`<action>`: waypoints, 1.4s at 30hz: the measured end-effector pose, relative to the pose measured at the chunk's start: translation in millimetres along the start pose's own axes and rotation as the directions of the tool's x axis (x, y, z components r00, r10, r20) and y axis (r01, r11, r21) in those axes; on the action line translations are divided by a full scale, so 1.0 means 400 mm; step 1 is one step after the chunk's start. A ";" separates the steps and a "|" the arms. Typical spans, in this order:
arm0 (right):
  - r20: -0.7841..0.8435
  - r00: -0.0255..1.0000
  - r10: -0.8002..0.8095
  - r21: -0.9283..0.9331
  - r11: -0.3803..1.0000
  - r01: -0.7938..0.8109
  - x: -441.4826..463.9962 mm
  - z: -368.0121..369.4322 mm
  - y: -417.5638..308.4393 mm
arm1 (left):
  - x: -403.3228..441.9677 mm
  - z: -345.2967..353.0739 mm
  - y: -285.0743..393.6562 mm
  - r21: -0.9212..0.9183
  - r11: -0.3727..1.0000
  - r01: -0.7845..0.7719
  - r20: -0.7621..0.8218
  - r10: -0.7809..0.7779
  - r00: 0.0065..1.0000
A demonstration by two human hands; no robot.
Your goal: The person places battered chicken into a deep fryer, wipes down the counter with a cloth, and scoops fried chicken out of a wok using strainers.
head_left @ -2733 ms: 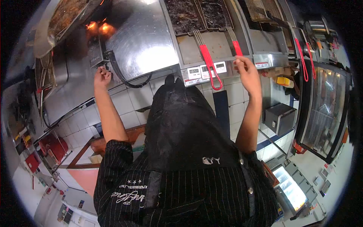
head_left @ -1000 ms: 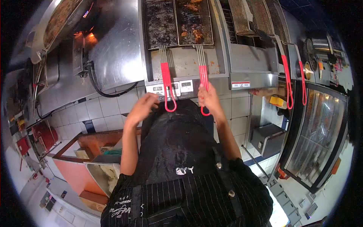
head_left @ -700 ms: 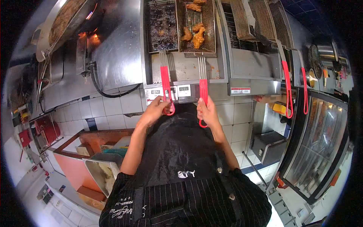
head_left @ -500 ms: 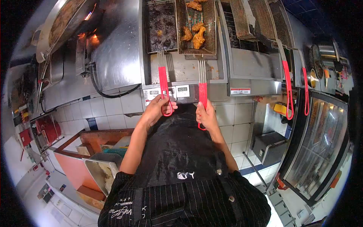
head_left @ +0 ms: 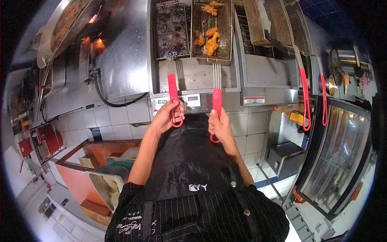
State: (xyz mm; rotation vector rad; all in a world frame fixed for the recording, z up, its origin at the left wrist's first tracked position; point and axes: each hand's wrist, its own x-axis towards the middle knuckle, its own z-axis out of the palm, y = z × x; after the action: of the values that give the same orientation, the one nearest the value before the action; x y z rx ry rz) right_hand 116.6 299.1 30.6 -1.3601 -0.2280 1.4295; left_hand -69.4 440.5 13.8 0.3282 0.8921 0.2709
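My left hand (head_left: 163,117) is closed around the looped red handle (head_left: 172,82) of the left fryer basket (head_left: 158,51). That basket sits down in dark, bubbling oil (head_left: 171,30), and whatever lies in it is hidden. Closed on the other red handle (head_left: 217,99) is my right hand (head_left: 221,126), its thumb along the top. This handle belongs to the right fryer basket (head_left: 195,55), which holds several golden fried chicken pieces (head_left: 212,44) on its mesh. The two baskets are side by side, over the fryer (head_left: 201,74).
Digital timers (head_left: 193,99) are on the fryer front. More wire baskets (head_left: 278,22) stand to the right, their red handles (head_left: 305,97) jutting toward me. A flame (head_left: 99,43) burns at the far left. A glass display cabinet (head_left: 336,157) is at the right.
Both hands keep their hold, and the baskets have barely shifted. A small golden piece that showed in the left basket's oil is no longer visible.
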 end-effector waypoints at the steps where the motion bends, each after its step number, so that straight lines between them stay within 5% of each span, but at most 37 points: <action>1: -0.005 1.000 0.002 -0.008 1.000 -0.002 0.001 0.008 -0.013 | 0.003 -0.002 -0.001 -0.002 1.000 -0.005 0.005 0.005 1.000; 15: -0.112 0.994 -0.001 -0.292 0.956 -0.032 0.114 0.015 -0.134 | 0.026 -0.030 -0.019 -0.200 0.980 0.009 0.151 0.021 0.988; 25: -0.137 0.991 -0.002 -0.246 0.969 -0.032 0.124 0.024 -0.105 | 0.020 -0.029 -0.010 -0.309 0.948 0.076 0.324 0.030 0.946; 29: -0.102 0.993 -0.053 -0.247 0.969 0.026 0.089 0.011 -0.083 | 0.047 -0.052 -0.006 -0.294 0.953 0.079 0.256 -0.001 0.967; 33: -0.074 0.996 -0.057 -0.206 0.978 0.041 0.066 -0.011 -0.043 | 0.044 -0.011 0.010 -0.273 0.962 0.003 0.163 0.043 0.986; 36: -0.068 0.996 -0.059 -0.191 0.981 0.045 0.051 -0.019 -0.027 | 0.048 0.016 -0.005 0.045 0.957 -0.288 -0.002 0.288 0.957; 42: -0.065 0.997 -0.051 -0.168 0.985 0.040 0.031 -0.034 -0.003 | 0.027 0.028 -0.035 0.091 0.930 -0.355 -0.005 0.357 0.934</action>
State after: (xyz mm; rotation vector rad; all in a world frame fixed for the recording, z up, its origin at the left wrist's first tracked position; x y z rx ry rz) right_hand 131.4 302.1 19.6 -1.5285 -0.3380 1.3467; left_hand -52.6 429.6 7.2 0.5731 0.8637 0.5725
